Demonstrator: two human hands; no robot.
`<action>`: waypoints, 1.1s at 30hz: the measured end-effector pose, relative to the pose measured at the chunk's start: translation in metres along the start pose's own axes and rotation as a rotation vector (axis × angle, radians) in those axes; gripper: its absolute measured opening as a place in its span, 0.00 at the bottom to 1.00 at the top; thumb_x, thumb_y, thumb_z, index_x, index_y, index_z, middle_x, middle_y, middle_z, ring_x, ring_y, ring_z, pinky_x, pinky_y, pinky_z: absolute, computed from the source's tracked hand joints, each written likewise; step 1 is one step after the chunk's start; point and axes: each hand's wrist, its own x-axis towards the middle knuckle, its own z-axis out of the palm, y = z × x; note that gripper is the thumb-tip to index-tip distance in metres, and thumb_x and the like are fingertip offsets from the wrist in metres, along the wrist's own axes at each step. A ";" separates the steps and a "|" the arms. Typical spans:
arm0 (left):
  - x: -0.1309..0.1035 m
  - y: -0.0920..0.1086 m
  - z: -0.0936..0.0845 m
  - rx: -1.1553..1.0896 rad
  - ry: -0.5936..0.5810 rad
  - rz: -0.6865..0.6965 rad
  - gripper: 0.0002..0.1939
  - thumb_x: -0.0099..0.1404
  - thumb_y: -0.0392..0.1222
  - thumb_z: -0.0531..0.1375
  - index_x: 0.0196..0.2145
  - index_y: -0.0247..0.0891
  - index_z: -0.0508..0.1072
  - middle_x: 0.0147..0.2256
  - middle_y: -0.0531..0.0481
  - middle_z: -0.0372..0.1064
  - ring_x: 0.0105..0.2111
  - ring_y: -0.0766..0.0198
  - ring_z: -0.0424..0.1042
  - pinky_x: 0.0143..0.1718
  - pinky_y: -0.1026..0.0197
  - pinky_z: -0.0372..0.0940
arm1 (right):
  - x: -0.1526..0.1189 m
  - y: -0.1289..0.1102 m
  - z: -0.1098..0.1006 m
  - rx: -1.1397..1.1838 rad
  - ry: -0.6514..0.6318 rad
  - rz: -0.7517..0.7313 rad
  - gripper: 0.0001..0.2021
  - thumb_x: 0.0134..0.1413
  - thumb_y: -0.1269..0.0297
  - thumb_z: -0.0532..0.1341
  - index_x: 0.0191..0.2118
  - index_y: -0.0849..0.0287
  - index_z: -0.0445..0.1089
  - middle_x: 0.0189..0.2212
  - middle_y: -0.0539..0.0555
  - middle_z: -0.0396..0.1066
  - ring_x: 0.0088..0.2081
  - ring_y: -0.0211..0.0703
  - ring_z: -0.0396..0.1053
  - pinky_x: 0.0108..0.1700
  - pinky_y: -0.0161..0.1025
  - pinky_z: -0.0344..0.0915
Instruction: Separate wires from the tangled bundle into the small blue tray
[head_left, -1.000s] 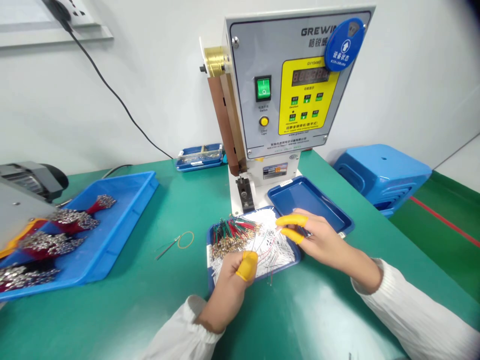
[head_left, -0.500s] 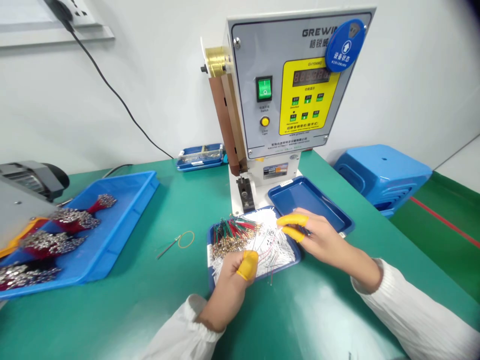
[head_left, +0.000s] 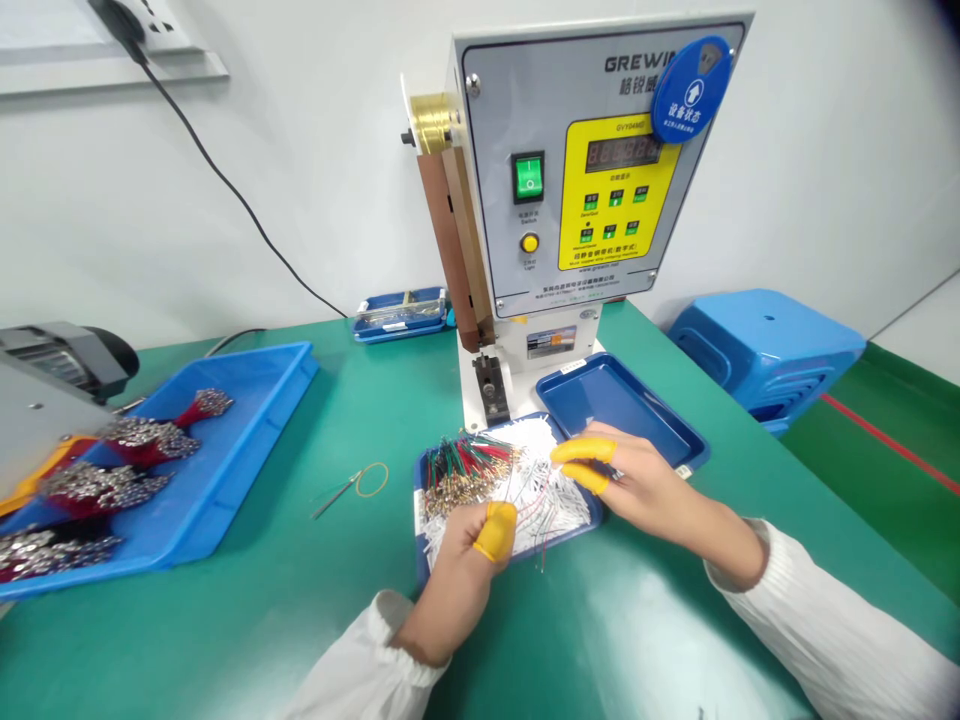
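Note:
My left hand [head_left: 469, 570], with a yellow cot on the thumb, is closed on thin wires [head_left: 517, 490] at the near edge of a blue tray [head_left: 598, 512]. The tray holds white tubes [head_left: 574, 505] and a bundle of red and green wires with brass-coloured ends [head_left: 457, 485]. My right hand [head_left: 626, 475], wearing two yellow finger cots, is pinched above the tray's right part. A small white piece seems to be at its fingertips, too small to name. The wires stretch between the hands.
Behind the tray stands a GREWIN machine [head_left: 540, 230]. A second blue tray [head_left: 630, 405] lies to the right. At left, a large blue bin [head_left: 247, 450] holds wire bundles; tweezers [head_left: 335, 495] and a yellow ring [head_left: 373, 479] lie nearby. A blue stool [head_left: 765, 340] stands beyond the table.
My right hand has shifted very slightly, with its fingertips a little lower and further left. My left hand has stayed in place on the wires.

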 end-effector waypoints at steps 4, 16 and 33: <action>0.001 0.003 0.001 0.033 -0.006 -0.005 0.31 0.70 0.63 0.57 0.18 0.40 0.55 0.17 0.58 0.47 0.19 0.70 0.45 0.23 0.61 0.41 | -0.001 -0.004 0.002 0.003 -0.022 -0.022 0.13 0.68 0.72 0.62 0.55 0.55 0.74 0.43 0.54 0.78 0.44 0.43 0.72 0.46 0.42 0.70; 0.002 0.012 0.006 0.069 -0.053 -0.003 0.29 0.73 0.60 0.55 0.23 0.36 0.69 0.19 0.55 0.56 0.20 0.69 0.51 0.24 0.63 0.47 | -0.003 -0.002 0.003 -0.040 0.027 0.003 0.13 0.67 0.71 0.63 0.54 0.54 0.74 0.44 0.52 0.79 0.43 0.42 0.73 0.47 0.42 0.71; -0.003 0.008 0.002 0.156 -0.103 -0.036 0.30 0.72 0.62 0.54 0.19 0.41 0.53 0.18 0.57 0.47 0.21 0.68 0.45 0.24 0.60 0.42 | -0.001 -0.004 0.004 -0.056 0.140 0.031 0.12 0.67 0.72 0.62 0.53 0.53 0.75 0.47 0.54 0.79 0.47 0.46 0.75 0.51 0.47 0.71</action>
